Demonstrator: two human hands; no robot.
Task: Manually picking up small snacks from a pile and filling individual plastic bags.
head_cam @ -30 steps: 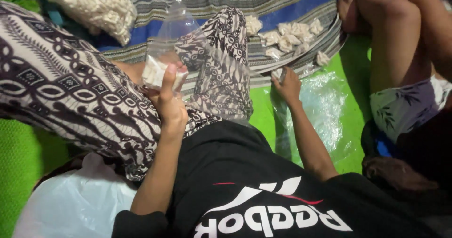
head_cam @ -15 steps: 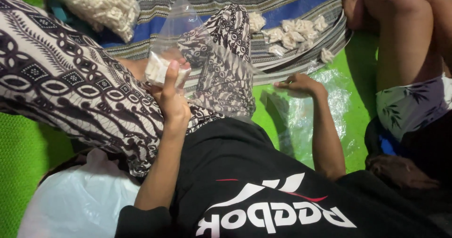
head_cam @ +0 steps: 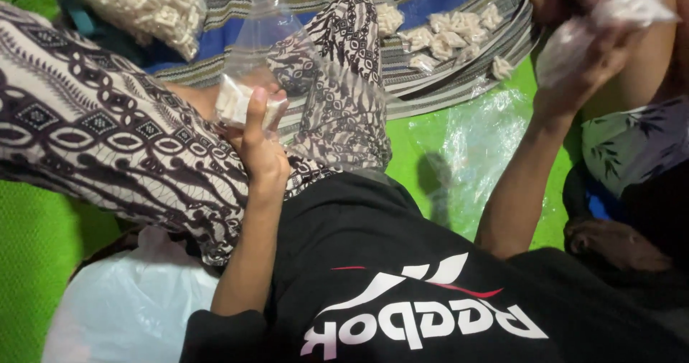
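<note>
Left hand [head_cam: 260, 144] closed around small clear plastic bag [head_cam: 251, 76], pinching its filled bottom of pale white pieces above patterned trouser leg [head_cam: 108, 140]. Right hand [head_cam: 585, 54] raised near upper right, gripping crumpled clear plastic [head_cam: 624, 11], blurred. Likely light, soft, slippery film; contents probably brittle. Best held low, under the filled part. More filled packets [head_cam: 452, 36] lying along striped mat [head_cam: 445, 90] edge.

Green mat [head_cam: 43, 262]; striped cloth [head_cam: 430, 97], clear plastic sheets [head_cam: 474, 147] lie on it.
</note>
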